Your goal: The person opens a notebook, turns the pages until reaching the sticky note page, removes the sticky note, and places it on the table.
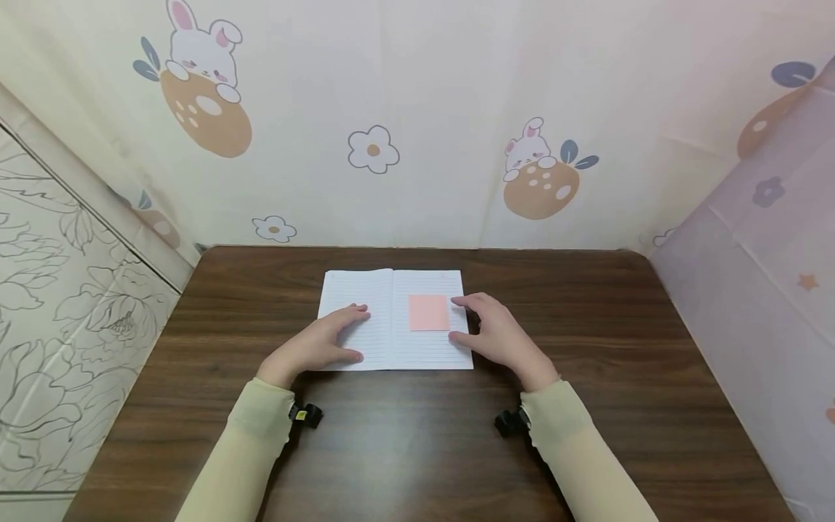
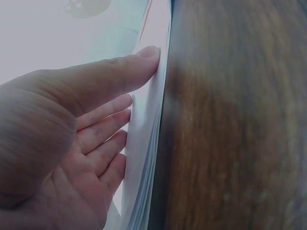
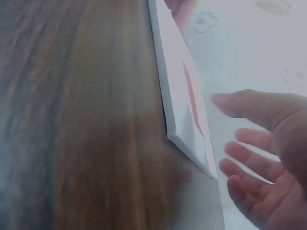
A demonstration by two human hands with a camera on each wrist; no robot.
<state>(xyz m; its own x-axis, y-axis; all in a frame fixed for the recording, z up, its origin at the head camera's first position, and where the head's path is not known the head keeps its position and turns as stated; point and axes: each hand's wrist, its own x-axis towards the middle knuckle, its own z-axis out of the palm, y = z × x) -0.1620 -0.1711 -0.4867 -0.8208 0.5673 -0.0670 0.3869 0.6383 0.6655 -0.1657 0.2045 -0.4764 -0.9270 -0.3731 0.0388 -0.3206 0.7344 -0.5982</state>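
Observation:
An open notebook [image 1: 368,286] with lined pages lies flat on the dark wooden table. On its right page sits a pink sticky note [image 1: 428,313]. My left hand [image 1: 320,339] rests on the left page, fingers and thumb stretched out; the left wrist view shows the thumb and fingertips touching the paper near the page edges. Over the right edge of the notebook is my right hand [image 1: 499,333], thumb and fingers spread apart beside the sticky note. In the right wrist view a gap shows between that hand [image 3: 264,158] and the notebook [image 3: 172,86], with nothing held.
The wooden table [image 1: 391,442] reaches out on both sides and in front of the notebook. Behind it hangs a curtain [image 1: 430,87] printed with rabbits and flowers. A panel with flower line drawings [image 1: 72,312] stands at the left.

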